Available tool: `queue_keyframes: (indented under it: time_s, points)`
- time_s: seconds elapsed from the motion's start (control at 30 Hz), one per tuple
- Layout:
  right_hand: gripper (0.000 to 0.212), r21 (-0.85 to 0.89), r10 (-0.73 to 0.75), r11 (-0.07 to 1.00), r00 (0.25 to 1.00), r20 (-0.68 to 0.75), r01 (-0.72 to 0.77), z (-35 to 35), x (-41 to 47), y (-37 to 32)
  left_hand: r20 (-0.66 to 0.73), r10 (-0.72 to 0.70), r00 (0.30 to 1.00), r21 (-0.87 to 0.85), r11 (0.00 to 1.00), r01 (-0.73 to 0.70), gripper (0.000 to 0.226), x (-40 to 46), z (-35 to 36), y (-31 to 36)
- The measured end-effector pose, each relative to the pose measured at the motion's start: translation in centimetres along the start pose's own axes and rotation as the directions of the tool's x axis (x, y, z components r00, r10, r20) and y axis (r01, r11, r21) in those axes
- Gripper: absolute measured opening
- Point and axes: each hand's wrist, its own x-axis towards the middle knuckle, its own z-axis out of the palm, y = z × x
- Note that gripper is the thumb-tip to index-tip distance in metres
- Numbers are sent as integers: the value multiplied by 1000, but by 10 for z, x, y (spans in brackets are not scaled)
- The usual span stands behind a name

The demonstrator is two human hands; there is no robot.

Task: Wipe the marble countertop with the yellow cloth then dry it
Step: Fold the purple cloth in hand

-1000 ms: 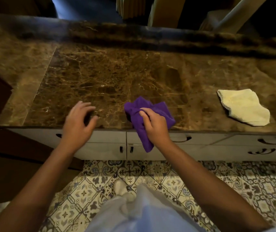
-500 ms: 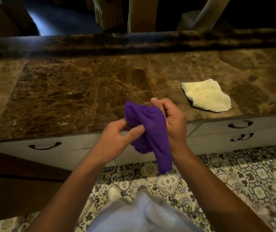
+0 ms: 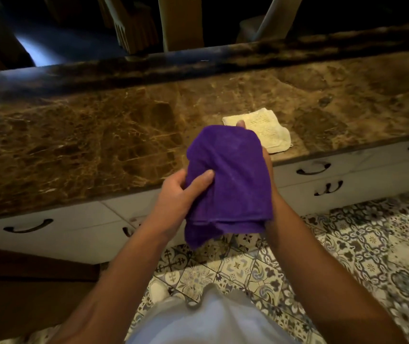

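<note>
both hands are gripping the purple cloth [image 3: 228,180] at frame centre, left hand [image 3: 176,194] pinching, right hand [image 3: 268,167] behind. yellow cloth [image 3: 265,131] is lying on the tabletop [image 3: 86,135]; i'm judging wiping finished, drying just starting.

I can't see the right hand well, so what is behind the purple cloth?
The purple cloth drapes over the right hand, leaving only a fingertip and its edge visible. Behind it lies the yellow cloth on the countertop, its near corner hidden.
</note>
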Motion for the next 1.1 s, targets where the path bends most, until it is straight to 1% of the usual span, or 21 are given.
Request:
queue_keyframes:
  time_s: [0.03, 0.07, 0.13, 0.23, 0.27, 0.37, 0.4, 0.47, 0.5, 0.63, 0.67, 0.73, 0.8, 0.83, 0.9, 0.93, 0.97, 1.0, 1.03, 1.07, 1.1]
  points:
    - [38, 81, 8, 997, 999, -37, -5, -8, 0, 3, -55, 38, 998, 8, 999, -38, 41, 1, 6, 2]
    - [33, 95, 12, 995, 997, -80, -4, -17, -1, 7, -89, 82, 993, 31, 996, -80, 34, 2, 11, 4]
    - [35, 5, 19, 1000, 987, -160, -19, -35, -8, 12, -119, 133, 984, 55, 990, -127, 25, 2, 16, 7]
    - [40, -196, 84, 971, 966, -246, -135, -59, -24, 18, -163, 132, 978, 86, 989, -120, 16, 4, 21, 9]
    - [42, -237, 84, 961, 971, -225, -139, -65, -29, 19, -166, 138, 976, 121, 986, -119, 14, 5, 23, 9]
    - [76, -278, 91, 953, 989, -114, -119, -78, -40, 13, -107, 151, 983, 199, 972, -128, 17, 10, 27, 7]
    - [74, -322, 93, 940, 993, -78, -114, -78, -43, 10, -80, 147, 986, 195, 972, -129, 21, 12, 27, 6]
    - [50, -401, 99, 910, 995, -31, -103, -76, -45, 5, -39, 117, 992, 156, 982, -110, 27, 18, 26, 5]
    - [40, -388, 102, 916, 994, -28, -105, -72, -44, 1, -24, 93, 995, 131, 987, -89, 31, 22, 23, 2]
    - [17, -164, 99, 982, 995, 4, -97, -54, -39, -10, -25, -97, 995, 4, 995, 98, 44, 37, 8, -16]
    - [17, -130, 76, 989, 997, 9, -74, -50, -39, -12, -42, -96, 995, 30, 995, 97, 49, 39, 4, -22]
    - [25, -127, 22, 992, 1000, 21, -19, -42, -39, -17, -108, -1, 994, 132, 991, 15, 50, 42, -6, -32]
    - [40, -229, -33, 973, 999, 15, 35, -35, -38, -21, -118, 72, 990, 182, 982, -49, 49, 45, -17, -34]
    - [43, -296, -71, 953, 997, 9, 70, -33, -37, -22, -76, 58, 995, 170, 984, -45, 52, 49, -21, -33]
    - [44, -372, -131, 920, 991, 6, 124, -30, -35, -22, 113, -31, 993, 128, 992, 17, 59, 57, -23, -32]
    - [43, -378, -141, 917, 990, -4, 129, -29, -35, -22, 193, -70, 979, 143, 989, 43, 50, 58, -20, -27]
    - [43, -367, -145, 921, 989, -21, 127, -30, -35, -22, 246, -103, 964, 162, 985, 63, 31, 57, -15, -22]
    - [43, -345, -152, 929, 988, -35, 131, -31, -36, -22, 304, -121, 945, 138, 987, 82, 30, 61, -9, -20]
    - [41, -316, -163, 938, 986, -39, 143, -34, -37, -24, 338, -146, 930, 118, 987, 112, 52, 66, -6, -21]
    - [39, -295, -181, 942, 983, -40, 162, -38, -39, -26, 361, -225, 905, 90, 974, 207, 64, 71, 1, -19]
    - [37, -292, -202, 939, 978, -45, 180, -43, -41, -28, 403, -232, 885, 82, 973, 218, 57, 74, 7, -21]
